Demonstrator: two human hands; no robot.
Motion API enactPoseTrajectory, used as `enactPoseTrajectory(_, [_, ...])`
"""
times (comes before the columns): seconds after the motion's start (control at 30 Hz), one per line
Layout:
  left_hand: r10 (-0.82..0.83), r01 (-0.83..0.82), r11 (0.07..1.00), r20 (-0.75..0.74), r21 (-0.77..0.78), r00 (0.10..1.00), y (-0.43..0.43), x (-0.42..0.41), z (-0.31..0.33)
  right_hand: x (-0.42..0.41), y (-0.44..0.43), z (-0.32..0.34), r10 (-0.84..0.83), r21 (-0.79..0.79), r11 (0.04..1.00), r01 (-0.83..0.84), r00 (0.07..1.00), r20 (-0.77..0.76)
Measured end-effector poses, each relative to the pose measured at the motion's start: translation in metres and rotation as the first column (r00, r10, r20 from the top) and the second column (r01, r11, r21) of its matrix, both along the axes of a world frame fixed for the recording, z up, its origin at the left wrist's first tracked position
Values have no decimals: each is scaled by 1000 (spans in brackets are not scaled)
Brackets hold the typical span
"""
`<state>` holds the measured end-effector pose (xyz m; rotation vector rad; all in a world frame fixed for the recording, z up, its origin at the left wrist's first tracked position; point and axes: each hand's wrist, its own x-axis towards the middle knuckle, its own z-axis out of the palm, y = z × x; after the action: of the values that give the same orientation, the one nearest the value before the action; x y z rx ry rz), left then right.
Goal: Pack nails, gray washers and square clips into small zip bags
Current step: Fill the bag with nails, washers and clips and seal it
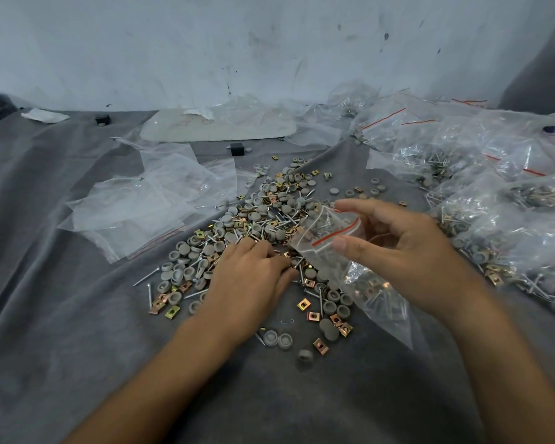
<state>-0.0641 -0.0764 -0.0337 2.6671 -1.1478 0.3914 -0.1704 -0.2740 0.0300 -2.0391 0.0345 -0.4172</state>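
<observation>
A loose pile of gray washers [263, 208], brass-coloured square clips [303, 304] and nails [146, 277] is spread over the gray cloth [61, 283]. My left hand [253, 277] lies palm down on the near part of the pile, fingers curled into the parts; what the fingertips hold is hidden. My right hand [394, 245] holds a small zip bag [330, 238] with a red seal line, thumb and fingers keeping its mouth open toward the pile. The bag hangs down to the right with some washers, clips and nails inside.
Empty flat zip bags [148, 200] lie at the left of the pile. Several filled bags [494, 187] are heaped along the right side. A pale flat board [218, 125] and two small black blocks [236, 149] lie near the wall behind.
</observation>
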Motion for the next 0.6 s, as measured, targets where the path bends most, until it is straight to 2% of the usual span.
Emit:
enactPoseTrajectory(0.1, [-47, 47, 999, -19, -3, 999, -1, -2, 1, 0, 0, 0, 1, -1, 1000, -1, 1000, 4])
enactPoseTrajectory(0.23, [-113, 76, 978, -188, -194, 976, 1, 0, 3, 1, -1, -1, -1, -3, 1000, 1, 1000, 11])
enactPoseTrajectory(0.33, [-133, 75, 969, -241, -234, 961, 3, 0, 4, 0, -3, -3, 1, -1, 1000, -1, 1000, 19])
enactPoseTrajectory(0.47, [-102, -4, 942, -296, -337, 950, 13, 6, 7, -1, -4, -4, 0, -18, 1000, 0, 1000, 13])
enactPoseTrajectory(0.6, [-198, -118, 831, -488, -543, 850, 24, 15, 11, 0, -4, -6, -8, -69, 998, 7, 1000, -3])
